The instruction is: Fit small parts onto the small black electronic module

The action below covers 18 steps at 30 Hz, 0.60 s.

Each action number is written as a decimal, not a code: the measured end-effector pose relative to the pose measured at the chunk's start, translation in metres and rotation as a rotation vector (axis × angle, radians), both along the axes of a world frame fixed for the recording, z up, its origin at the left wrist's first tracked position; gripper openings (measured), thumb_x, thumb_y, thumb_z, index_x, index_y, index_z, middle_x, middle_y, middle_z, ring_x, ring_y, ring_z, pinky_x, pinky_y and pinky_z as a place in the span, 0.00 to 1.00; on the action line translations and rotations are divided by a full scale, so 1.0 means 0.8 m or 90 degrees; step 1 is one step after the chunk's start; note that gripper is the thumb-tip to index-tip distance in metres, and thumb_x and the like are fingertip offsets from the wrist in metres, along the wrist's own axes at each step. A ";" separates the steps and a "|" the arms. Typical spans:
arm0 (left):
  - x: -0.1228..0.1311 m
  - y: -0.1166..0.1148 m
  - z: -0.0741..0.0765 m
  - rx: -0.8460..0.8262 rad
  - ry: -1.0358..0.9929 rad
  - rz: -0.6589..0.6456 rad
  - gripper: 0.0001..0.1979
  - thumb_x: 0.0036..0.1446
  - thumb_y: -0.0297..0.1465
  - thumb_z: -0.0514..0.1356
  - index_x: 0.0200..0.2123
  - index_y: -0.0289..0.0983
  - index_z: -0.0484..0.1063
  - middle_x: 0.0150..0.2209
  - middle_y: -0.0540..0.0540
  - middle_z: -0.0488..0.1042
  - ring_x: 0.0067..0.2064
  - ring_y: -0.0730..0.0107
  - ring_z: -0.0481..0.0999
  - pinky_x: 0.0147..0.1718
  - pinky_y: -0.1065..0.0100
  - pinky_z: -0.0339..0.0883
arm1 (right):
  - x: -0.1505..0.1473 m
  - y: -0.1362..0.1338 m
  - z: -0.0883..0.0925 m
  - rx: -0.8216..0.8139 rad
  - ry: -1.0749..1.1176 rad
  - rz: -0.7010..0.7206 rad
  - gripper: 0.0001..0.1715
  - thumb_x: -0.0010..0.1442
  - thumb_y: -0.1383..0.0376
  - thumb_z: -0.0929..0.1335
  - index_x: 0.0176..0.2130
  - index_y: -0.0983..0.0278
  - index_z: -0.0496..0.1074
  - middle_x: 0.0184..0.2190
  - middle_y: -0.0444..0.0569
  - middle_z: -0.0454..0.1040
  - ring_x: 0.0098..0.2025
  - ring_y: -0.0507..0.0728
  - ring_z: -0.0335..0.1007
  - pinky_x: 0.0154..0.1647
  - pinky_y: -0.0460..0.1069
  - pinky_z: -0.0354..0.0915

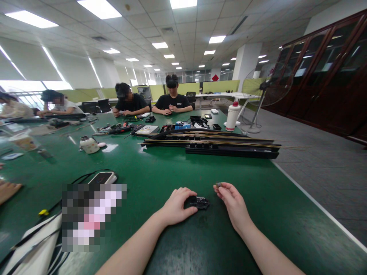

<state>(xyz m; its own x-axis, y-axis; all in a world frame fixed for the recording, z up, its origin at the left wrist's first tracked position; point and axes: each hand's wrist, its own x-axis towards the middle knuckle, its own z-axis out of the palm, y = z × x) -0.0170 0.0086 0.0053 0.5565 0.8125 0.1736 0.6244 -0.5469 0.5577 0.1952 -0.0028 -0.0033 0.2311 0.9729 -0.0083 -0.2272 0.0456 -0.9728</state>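
On the green tabletop [172, 168], my left hand [178, 206] is curled round one end of a small black plastic housing [202, 203]. Thumb and fingers grip its two sides, and its other end sticks out to the right with small parts inside that I cannot make out. To the right of it, my right hand [231, 198] pinches a small grey piece [219, 185] between thumb and fingertips, slightly above the table. The piece is too small to name. A gap lies between the two hands.
Long black rails with thin brass-coloured rods [229, 147] lie beyond my hands. A white bottle with a red cap [233, 116] stands behind them. A phone [101, 178] and cables are at left. Another person's hand [8, 190] rests at the left edge; several people sit around the table.
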 end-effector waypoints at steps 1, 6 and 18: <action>0.000 0.000 0.000 0.001 0.000 0.000 0.19 0.51 0.35 0.63 0.48 0.41 0.67 0.44 0.47 0.71 0.46 0.60 0.68 0.47 0.61 0.59 | 0.000 0.000 0.000 -0.004 0.007 -0.002 0.19 0.47 0.53 0.72 0.36 0.62 0.71 0.37 0.50 0.77 0.43 0.60 0.72 0.47 0.56 0.64; 0.000 0.001 -0.002 0.008 0.002 0.000 0.19 0.51 0.34 0.63 0.48 0.42 0.67 0.44 0.47 0.71 0.46 0.60 0.68 0.47 0.62 0.59 | -0.001 0.000 0.005 -0.023 0.048 -0.020 0.17 0.46 0.55 0.71 0.35 0.61 0.71 0.36 0.49 0.77 0.41 0.59 0.72 0.44 0.54 0.66; -0.001 0.000 -0.003 0.005 -0.005 0.001 0.19 0.51 0.34 0.63 0.47 0.42 0.67 0.44 0.47 0.71 0.46 0.60 0.68 0.47 0.61 0.59 | -0.001 0.000 0.012 -0.042 0.104 -0.035 0.14 0.46 0.57 0.71 0.34 0.59 0.70 0.34 0.46 0.78 0.39 0.58 0.73 0.42 0.53 0.67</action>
<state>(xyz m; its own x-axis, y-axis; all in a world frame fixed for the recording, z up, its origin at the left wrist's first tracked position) -0.0178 0.0084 0.0031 0.5543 0.8115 0.1848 0.6205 -0.5509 0.5581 0.1946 -0.0026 0.0059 0.2741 0.9550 -0.1135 -0.3812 -0.0004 -0.9245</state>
